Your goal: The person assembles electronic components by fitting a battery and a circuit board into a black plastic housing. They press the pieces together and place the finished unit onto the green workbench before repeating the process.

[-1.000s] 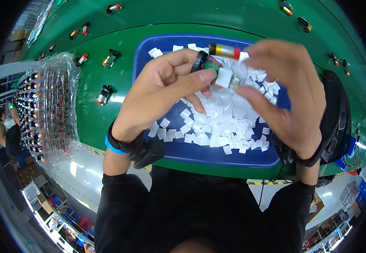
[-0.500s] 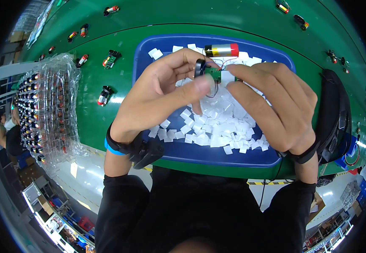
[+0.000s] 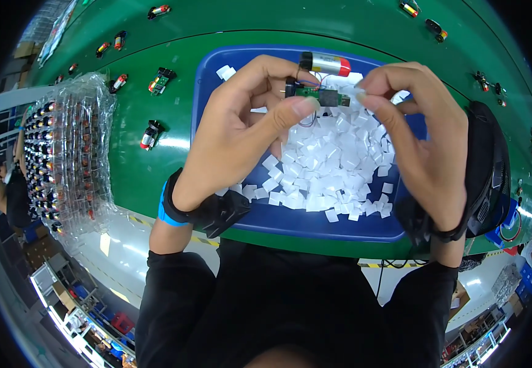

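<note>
My left hand (image 3: 241,126) pinches a small green circuit board (image 3: 309,92) between thumb and fingers, above a blue tray (image 3: 200,92). The board has a black round part at its left end, a dark grey square patch (image 3: 333,98) and a metal connector at its right end. Thin wires link it to a cylindrical battery (image 3: 327,64) with a silver body and red end, just beyond it. Close to the connector, my right hand (image 3: 422,122) has thumb and forefinger together; whatever is between them is too small to make out. Many white square pieces (image 3: 321,153) lie loose in the tray.
Similar battery-and-board units (image 3: 151,135) lie scattered on the green table (image 3: 134,113). At the left stands a stack of clear plastic trays (image 3: 82,153) filled with units. A black bag-like object (image 3: 486,165) lies right of the tray. Another person (image 3: 18,190) is at the far left.
My right hand has moved off the board to the right. The white square on the board is gone from there, and a dark grey patch shows. My left hand has shifted slightly, turning the board.
</note>
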A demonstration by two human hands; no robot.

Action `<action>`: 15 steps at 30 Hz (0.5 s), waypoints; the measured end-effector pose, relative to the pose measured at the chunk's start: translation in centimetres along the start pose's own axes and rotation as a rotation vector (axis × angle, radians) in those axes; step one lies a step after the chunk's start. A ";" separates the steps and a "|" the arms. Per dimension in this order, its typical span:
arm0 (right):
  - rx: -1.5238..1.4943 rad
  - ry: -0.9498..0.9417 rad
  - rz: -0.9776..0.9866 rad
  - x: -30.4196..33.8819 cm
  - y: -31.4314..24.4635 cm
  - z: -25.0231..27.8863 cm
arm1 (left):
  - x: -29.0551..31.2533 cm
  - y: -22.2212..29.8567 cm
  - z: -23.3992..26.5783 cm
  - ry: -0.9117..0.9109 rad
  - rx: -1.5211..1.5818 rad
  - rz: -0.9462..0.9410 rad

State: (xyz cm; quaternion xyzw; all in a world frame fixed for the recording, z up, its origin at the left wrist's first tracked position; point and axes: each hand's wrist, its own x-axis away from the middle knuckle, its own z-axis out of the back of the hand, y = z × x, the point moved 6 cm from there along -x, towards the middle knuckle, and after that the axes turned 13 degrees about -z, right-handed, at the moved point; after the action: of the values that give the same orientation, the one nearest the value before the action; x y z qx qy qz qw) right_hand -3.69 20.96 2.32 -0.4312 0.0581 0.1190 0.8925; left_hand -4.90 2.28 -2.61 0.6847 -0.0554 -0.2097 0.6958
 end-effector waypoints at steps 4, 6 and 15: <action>0.168 -0.023 -0.008 -0.7 0.3 0.6 | -0.4 0.0 0.0 0.010 0.003 -0.026; -0.120 -0.049 -0.051 -0.9 0.0 0.4 | -0.3 0.2 -0.4 -0.032 -0.070 -0.056; -0.151 -0.162 -0.002 0.0 0.0 -1.4 | 0.5 0.6 -1.2 -0.105 -0.136 0.035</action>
State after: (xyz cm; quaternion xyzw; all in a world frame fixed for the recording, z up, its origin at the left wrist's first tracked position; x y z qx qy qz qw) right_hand -3.71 19.88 1.45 -0.4864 -0.0238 0.1564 0.8593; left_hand -3.83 3.23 -2.19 0.6228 -0.0895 -0.2365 0.7404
